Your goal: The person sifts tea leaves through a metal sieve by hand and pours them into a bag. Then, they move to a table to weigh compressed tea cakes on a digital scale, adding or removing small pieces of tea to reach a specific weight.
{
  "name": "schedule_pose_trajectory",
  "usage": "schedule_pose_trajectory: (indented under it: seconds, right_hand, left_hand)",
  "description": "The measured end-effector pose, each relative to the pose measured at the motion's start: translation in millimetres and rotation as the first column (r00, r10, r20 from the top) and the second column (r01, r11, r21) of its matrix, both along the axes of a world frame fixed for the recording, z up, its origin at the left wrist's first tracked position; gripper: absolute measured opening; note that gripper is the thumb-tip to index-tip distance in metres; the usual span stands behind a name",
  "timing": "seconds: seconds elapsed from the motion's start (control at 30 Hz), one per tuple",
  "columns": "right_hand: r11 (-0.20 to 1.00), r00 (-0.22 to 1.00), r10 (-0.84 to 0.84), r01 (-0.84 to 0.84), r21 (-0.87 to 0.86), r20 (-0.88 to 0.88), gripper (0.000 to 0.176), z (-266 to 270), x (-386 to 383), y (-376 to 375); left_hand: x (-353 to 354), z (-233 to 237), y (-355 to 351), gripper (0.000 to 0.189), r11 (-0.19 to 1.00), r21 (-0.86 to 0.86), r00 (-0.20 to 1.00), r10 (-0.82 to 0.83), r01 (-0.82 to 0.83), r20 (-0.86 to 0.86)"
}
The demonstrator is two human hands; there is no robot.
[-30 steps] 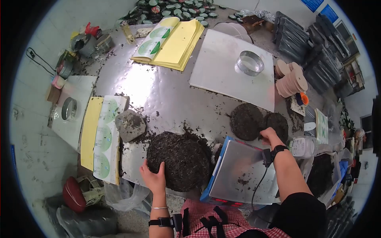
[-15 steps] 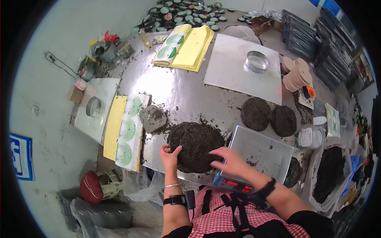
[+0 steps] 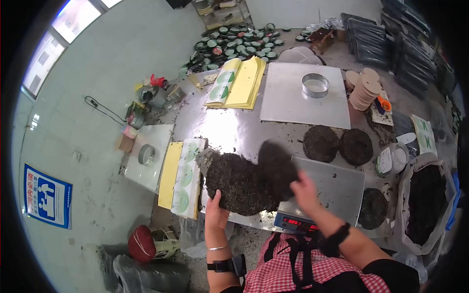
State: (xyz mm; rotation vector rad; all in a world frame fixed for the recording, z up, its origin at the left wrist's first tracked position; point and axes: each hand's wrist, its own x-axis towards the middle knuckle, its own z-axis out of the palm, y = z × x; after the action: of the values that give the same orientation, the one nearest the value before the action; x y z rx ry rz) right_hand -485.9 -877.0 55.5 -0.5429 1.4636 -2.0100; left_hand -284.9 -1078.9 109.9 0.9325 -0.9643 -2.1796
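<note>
My left hand (image 3: 216,213) is closed on the lower left edge of a dark round cake (image 3: 232,183) of pressed leaves, its thumb on top. With my right hand (image 3: 305,188) I grip a second dark cake (image 3: 277,171), tilted up and blurred by motion, over the left edge of the scale (image 3: 328,183). Red digits glow on the scale's front. Loose dark leaves lie between the two cakes. A grey stone-like block (image 3: 207,158) is partly hidden behind the left cake.
Two dark cakes (image 3: 321,143) lie behind the scale, another (image 3: 373,209) to its right. A bag of dark leaves (image 3: 424,207), a jar (image 3: 391,160), a white board (image 3: 308,107) with a metal ring (image 3: 315,85), and yellow paper stacks (image 3: 244,80) surround the work area.
My right hand has lifted a cake, which now stands tilted beside the left one. My left hand has stayed at the left cake's edge. The view has shifted, showing more wall and windows.
</note>
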Motion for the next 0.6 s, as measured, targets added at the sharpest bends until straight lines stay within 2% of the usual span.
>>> schedule_pose_trajectory:
  seconds: [0.03,0.07,0.1,0.13,0.2,0.23,0.27,0.3,0.33,0.37,0.4,0.43,0.47,0.5,0.53,0.57,0.6]
  right_hand:
    - [0.991,0.961,-0.072,0.099,-0.091,0.267,0.046,32.2,-13.1,21.8]
    - [0.956,0.863,0.008,0.141,-0.256,0.505,0.049,45.3,-30.2,46.5]
    - [0.945,0.816,0.037,0.159,-0.286,0.576,0.05,42.4,-45.9,74.3]
    - [0.938,0.818,-0.019,0.213,-0.272,0.575,0.05,46.7,-49.2,95.0]
    - [0.908,0.805,-0.205,0.369,-0.199,0.557,0.053,63.4,-55.8,151.0]
    - [0.857,0.846,-0.412,0.486,-0.172,0.338,0.048,84.2,-46.3,165.0]
    - [0.834,0.821,-0.468,0.533,-0.145,0.326,0.048,98.1,-32.7,185.0]
    - [0.767,0.764,-0.633,0.641,0.028,-0.126,0.045,108.1,-12.3,200.4]
    - [0.64,0.593,-0.578,0.756,0.139,-0.561,0.042,113.3,1.3,208.6]
    - [0.707,0.482,-0.437,0.706,0.041,-0.76,0.041,116.0,4.4,207.2]
    - [0.785,0.315,-0.289,0.619,-0.035,-0.904,0.04,117.0,5.3,204.7]
    - [0.825,0.252,-0.08,0.56,0.078,-0.964,0.043,90.9,5.9,202.0]
    - [0.816,0.347,0.213,0.451,0.361,-0.914,0.053,61.7,10.0,202.2]
    - [0.76,0.381,0.43,0.337,0.556,-0.818,0.054,9.2,16.2,206.2]
    - [0.652,0.384,0.627,0.218,0.727,-0.678,0.056,-26.1,19.7,210.9]
    - [0.653,0.386,0.624,0.22,0.724,-0.68,0.056,-16.7,20.4,211.1]
    - [0.693,0.43,0.543,0.257,0.674,-0.722,0.057,4.5,19.7,213.3]
  left_hand:
    - [2.7,9.1,4.2,0.039,1.0,-0.014,1.0,0.022,-0.022,-0.014]
    - [8.9,5.0,2.2,0.039,1.0,-0.015,1.0,0.004,-0.004,-0.007]
    - [18.5,-5.3,-3.7,0.04,1.0,0.007,0.998,0.01,-0.01,-0.054]
    - [20.1,-14.9,-8.8,0.041,0.999,0.039,0.994,-0.001,0.006,-0.109]
    - [17.1,-4.4,-4.5,0.045,0.996,0.042,0.981,-0.075,0.084,-0.181]
    - [17.4,-3.5,-6.2,0.046,0.995,-0.003,0.977,-0.1,0.101,-0.191]
    - [15.3,-2.0,-6.5,0.048,0.993,-0.046,0.975,-0.113,0.106,-0.193]
    - [10.9,2.8,-8.8,0.047,0.994,-0.027,0.973,-0.106,0.103,-0.203]
    - [4.9,11.8,-4.9,0.047,0.996,-0.017,0.973,-0.09,0.088,-0.211]
    - [-3.3,18.8,2.4,0.046,0.997,-0.021,0.975,-0.081,0.078,-0.208]
    - [-12.6,18.8,6.5,0.046,0.996,-0.022,0.976,-0.092,0.089,-0.198]
    - [-20.6,18.8,8.1,0.045,0.995,-0.014,0.969,-0.099,0.099,-0.225]
    - [-30.3,21.8,10.8,0.045,0.994,-0.008,0.961,-0.106,0.107,-0.255]
    - [-43.3,33.7,21.3,0.043,0.989,-0.044,0.947,-0.146,0.139,-0.285]
    - [-54.7,44.6,30.3,0.043,0.988,-0.051,0.946,-0.153,0.145,-0.285]
    - [-64.6,54.3,38.7,0.043,0.985,-0.094,0.942,-0.168,0.147,-0.29]
    - [-73.3,62.7,46.7,0.043,0.981,-0.133,0.938,-0.178,0.144,-0.297]
